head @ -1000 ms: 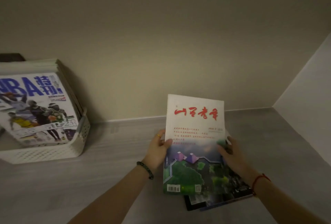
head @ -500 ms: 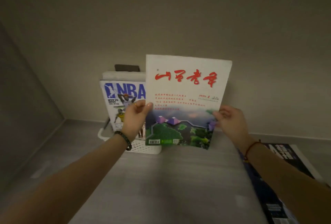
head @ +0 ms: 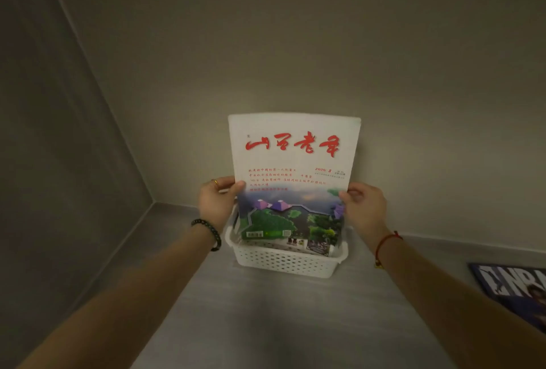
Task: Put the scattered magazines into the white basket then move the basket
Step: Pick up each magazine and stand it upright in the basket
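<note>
Left hand (head: 215,203), right hand (head: 365,209) on magazine (head: 295,162) — white basket (head: 283,262) partly behind.

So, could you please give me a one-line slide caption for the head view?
Left hand and right hand hold a white red-titled magazine upright over the white perforated plastic basket.

Dim home-like room corner, plain beige walls (head: 295,29), grey wood-grain surface (head: 280,324), white storage basket (head: 283,262)

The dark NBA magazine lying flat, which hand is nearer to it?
Right. The right hand pinches the right edge of the white magazine, up-left of the NBA magazine; the left hand holds the opposite edge, farther away.
</note>
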Tool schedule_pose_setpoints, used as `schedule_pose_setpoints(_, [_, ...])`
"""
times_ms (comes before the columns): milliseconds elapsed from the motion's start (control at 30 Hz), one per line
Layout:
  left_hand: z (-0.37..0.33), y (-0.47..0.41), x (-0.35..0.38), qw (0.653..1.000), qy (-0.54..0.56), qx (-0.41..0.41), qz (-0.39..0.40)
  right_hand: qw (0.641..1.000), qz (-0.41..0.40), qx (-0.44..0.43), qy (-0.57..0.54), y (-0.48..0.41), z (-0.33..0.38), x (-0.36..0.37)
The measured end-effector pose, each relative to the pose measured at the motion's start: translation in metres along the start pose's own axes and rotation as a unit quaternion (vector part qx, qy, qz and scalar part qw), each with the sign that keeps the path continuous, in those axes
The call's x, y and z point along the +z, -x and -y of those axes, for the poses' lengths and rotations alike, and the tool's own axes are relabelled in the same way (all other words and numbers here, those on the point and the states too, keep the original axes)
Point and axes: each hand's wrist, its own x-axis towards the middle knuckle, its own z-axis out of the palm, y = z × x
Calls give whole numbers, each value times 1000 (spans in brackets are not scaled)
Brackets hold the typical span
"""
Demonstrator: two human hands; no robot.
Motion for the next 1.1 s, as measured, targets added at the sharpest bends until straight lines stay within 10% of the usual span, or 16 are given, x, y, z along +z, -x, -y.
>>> schedule_pose_setpoints(667, [57,-27,17,997,-52,-36,-36,993,-38,104,38,-7,-53,20])
schedule_pose_setpoints(1100, [43,77,94,994,-18,5,108,995,8,96,40,23,-90,-130])
